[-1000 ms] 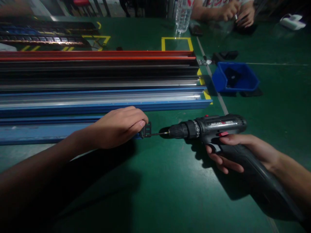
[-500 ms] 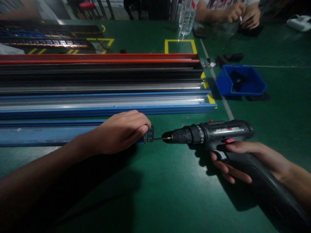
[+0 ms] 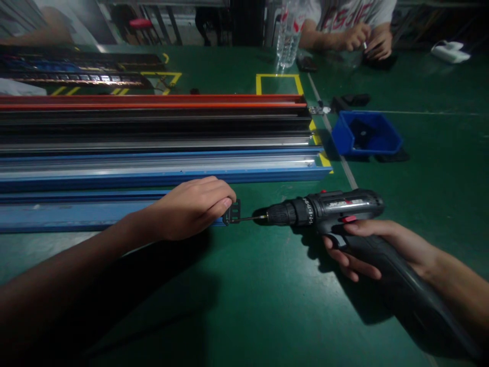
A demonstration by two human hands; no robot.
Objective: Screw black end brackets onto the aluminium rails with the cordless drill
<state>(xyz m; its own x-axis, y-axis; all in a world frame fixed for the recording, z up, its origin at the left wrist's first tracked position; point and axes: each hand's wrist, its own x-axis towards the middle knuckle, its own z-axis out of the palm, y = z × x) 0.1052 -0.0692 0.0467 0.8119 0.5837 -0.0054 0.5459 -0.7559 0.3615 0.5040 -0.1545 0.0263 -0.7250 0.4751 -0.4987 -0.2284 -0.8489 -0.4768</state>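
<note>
- Black, ribbed-nosed drill (image 3: 317, 210), in the right hand (image 3: 405, 239), whose fingers curl loosely round the grip.
- Its slim, straight bit (image 3: 252, 219) meets a dark, slotted bracket (image 3: 237, 206) at the blue rail's (image 3: 69, 216) end.
- Left hand (image 3: 198, 206) closed over that end, thumb and fingers pinching the bracket.
- Beyond, glossy, grooved channels (image 3: 267, 176) lie parallel across the smooth green table (image 3: 267, 306).

Drill (image 3: 346, 206) in right hand (image 3: 405, 239), bit (image 3: 251, 218) at left hand's (image 3: 196, 209) bracket (image 3: 239, 210)
</note>
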